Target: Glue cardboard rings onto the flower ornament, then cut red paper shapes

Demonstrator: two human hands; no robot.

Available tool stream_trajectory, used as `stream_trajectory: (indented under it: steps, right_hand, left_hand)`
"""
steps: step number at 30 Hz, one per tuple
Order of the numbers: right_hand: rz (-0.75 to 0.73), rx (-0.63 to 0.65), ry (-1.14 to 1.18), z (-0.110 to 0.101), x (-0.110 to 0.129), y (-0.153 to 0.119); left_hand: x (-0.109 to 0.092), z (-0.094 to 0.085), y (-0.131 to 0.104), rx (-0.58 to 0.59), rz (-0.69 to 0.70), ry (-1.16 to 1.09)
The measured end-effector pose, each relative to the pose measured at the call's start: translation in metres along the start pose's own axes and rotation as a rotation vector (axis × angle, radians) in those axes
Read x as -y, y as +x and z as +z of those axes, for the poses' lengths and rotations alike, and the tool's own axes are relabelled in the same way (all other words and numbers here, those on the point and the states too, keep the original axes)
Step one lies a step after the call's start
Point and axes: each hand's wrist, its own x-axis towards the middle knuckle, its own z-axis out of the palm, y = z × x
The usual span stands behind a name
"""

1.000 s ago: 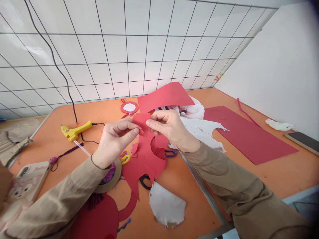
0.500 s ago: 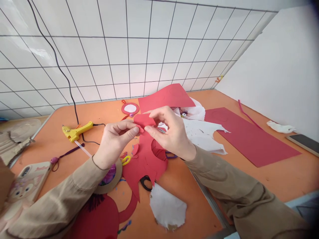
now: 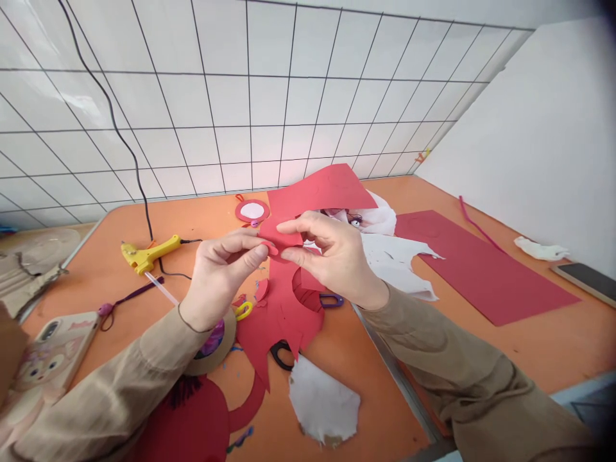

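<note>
Over the middle of the orange table, my left hand [image 3: 224, 269] pinches the left end of a small piece of red paper [image 3: 276, 236] between thumb and fingers. From the other side, my right hand [image 3: 332, 253] grips the same piece, fingers on top and thumb underneath. The piece looks bent or curled, and my fingers hide part of it. Beneath both hands lie cut red paper scraps [image 3: 276, 321]. Black scissor handles [image 3: 282, 355] stick out from under these scraps, beside a torn white piece [image 3: 325, 401].
At the left, a yellow glue gun [image 3: 149, 253] lies with its cord, above a phone in a cartoon case [image 3: 62, 350]. A roll of tape [image 3: 230, 343] sits by my left sleeve. Red sheets [image 3: 486, 269], white cloth [image 3: 399, 256] and another phone [image 3: 590, 281] are on the right.
My right hand's fingers have slid left over the red paper piece, and its thumb has moved slightly lower. The left hand keeps its pinch almost in the same place.
</note>
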Motion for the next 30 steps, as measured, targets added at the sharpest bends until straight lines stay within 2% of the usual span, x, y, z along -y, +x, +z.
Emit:
stream_trajectory:
  steps: [6,11,15,17,21,25,30]
  right_hand:
    - [0.005,-0.023,0.007,-0.002,0.001,0.001]
    - [-0.060,-0.068,-0.035,-0.001,0.001,0.001]
    - [0.074,-0.072,0.036,-0.001,-0.001,0.001]
    - [0.120,-0.055,0.067,-0.001,-0.001,0.001]
    - [0.090,-0.011,0.082,-0.001,0.000,0.001]
    - [0.073,-0.006,0.096,0.000,0.002,0.001]
    - [0.079,-0.011,0.075,0.001,0.002,0.001]
  left_hand:
    - [0.005,0.003,-0.005,-0.047,-0.006,-0.085]
    - [0.004,0.003,-0.006,-0.066,0.022,-0.023]
    - [-0.004,-0.002,-0.002,-0.064,0.204,0.258]
    - [-0.009,-0.003,-0.001,-0.007,0.296,0.382]
    - [-0.015,-0.002,0.000,0.106,0.378,0.530]
    - [-0.011,0.002,-0.004,0.070,0.498,0.637]
    - [-0.005,0.005,-0.007,0.009,0.583,0.759]
